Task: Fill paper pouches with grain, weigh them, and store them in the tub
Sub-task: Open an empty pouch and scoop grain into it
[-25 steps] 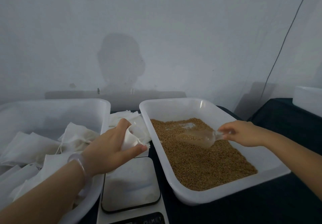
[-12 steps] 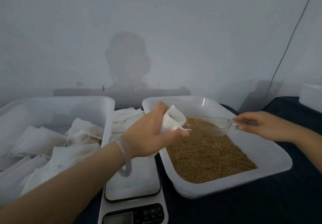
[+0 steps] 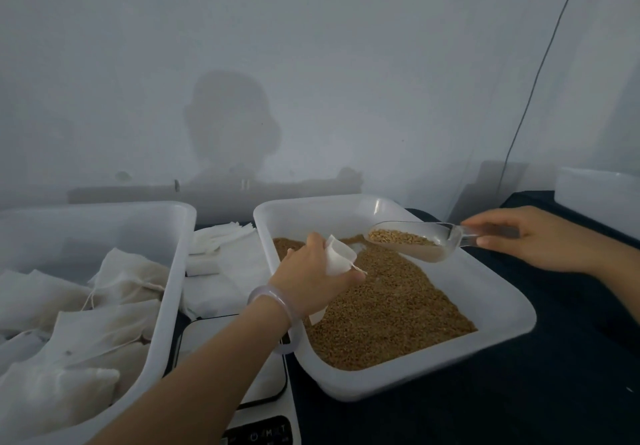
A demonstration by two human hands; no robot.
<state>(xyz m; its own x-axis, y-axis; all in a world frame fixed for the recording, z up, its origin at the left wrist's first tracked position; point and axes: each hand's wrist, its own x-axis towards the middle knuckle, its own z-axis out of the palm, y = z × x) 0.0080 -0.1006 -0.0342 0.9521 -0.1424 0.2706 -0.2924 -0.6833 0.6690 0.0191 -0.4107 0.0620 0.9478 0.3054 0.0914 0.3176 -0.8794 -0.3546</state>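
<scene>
Two bare hands are working above the white tray [image 3: 498,306] of grain [image 3: 391,309] in the middle of the frame. The left hand [image 3: 311,278], wearing a pale bangle [image 3: 277,302] at the wrist, is pinching a small white paper pouch [image 3: 337,257] between thumb and curled fingers, with its mouth turned up and to the right over the grain. A thin string is hanging from the pouch by the thumb.

The right hand [image 3: 530,240], reaching in from the right edge, is gripping the handle of a clear plastic scoop [image 3: 412,240] with curled fingers. The scoop is carrying a small load of grain and is hovering just to the upper right of the pouch, near it but not touching.

At the left of the frame a white tub [image 3: 178,271] is holding several filled pouches [image 3: 90,323] with drawstrings, lying in a loose heap. Between tub and tray, a stack of flat empty pouches [image 3: 221,240] is lying toward the back. A white kitchen scale [image 3: 272,384] is sitting at the bottom, partly hidden under the left forearm. Everything is resting on a dark cloth [image 3: 519,403].
</scene>
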